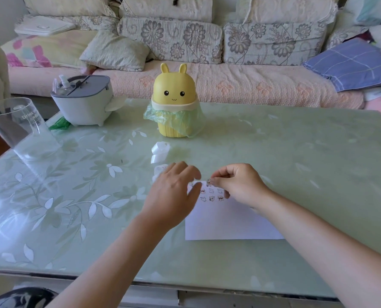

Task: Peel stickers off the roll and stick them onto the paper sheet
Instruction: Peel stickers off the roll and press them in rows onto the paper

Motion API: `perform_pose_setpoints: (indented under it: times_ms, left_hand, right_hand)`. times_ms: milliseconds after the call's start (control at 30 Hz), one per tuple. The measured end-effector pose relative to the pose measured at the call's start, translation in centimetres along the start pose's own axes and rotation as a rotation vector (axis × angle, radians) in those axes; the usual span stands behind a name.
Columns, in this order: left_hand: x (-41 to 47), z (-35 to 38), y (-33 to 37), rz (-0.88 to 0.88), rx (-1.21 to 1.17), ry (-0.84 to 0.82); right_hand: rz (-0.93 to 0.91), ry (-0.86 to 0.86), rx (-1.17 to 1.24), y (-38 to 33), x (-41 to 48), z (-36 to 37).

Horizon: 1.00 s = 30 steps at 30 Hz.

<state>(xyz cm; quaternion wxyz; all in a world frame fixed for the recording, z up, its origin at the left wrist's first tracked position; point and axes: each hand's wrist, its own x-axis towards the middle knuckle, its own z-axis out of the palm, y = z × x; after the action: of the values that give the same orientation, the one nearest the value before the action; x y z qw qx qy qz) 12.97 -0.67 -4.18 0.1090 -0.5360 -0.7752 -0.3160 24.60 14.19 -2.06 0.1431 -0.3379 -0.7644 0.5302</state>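
A white paper sheet (227, 221) lies on the green table, with several small cartoon stickers (211, 191) in rows near its far edge. My right hand (236, 183) pinches a small sticker (209, 181) between thumb and fingertips at the sheet's far edge. My left hand (174, 192) is spread with relaxed fingers over the sheet's far left corner, covering part of it. A white strip of sticker backing (160, 152) trails away from my left hand toward the bin. Whether the strip ends in a roll under that hand is hidden.
A yellow bunny-shaped bin (174, 101) with a green bag stands behind the sheet. A grey-white tissue box (83, 101) sits at the back left, a clear plastic cup (18, 127) at the left edge. A sofa with cushions runs behind the table (296, 152).
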Motion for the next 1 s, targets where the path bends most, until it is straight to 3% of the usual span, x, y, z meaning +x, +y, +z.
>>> perform_pose_setpoints:
  times_ms: [200,367,1000]
  left_hand:
    - [-0.5,3.0,0.9,0.095,-0.079,-0.301]
    - [-0.8,3.9,1.1,0.116,-0.013,-0.402]
    - [-0.7,3.5,1.0,0.114,-0.016,-0.449]
  right_hand:
    - [0.044,0.029,-0.092,2.3,-0.4,-3.3]
    - [0.113,-0.03,-0.124,3.6,-0.8,-4.2]
    - [0.142,0.023,-0.448,3.1,0.4,-2.9]
